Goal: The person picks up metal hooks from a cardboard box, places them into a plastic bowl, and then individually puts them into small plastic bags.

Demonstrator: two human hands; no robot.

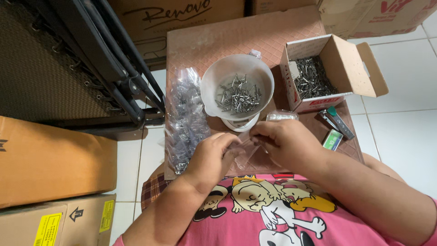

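Both my hands meet low over the brown table (291, 27): left hand (213, 157) and right hand (284, 142) each pinch an edge of a small clear plastic bag (246, 152) between thumb and fingertips. Just beyond sits a white bowl (214, 75) of nails on a scale. Left lies a pile of filled bags (184, 118); right, an open box of nails (350, 59).

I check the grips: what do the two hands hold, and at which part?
Both the left hand and right hand pinch one small clear plastic bag at its upper edge.
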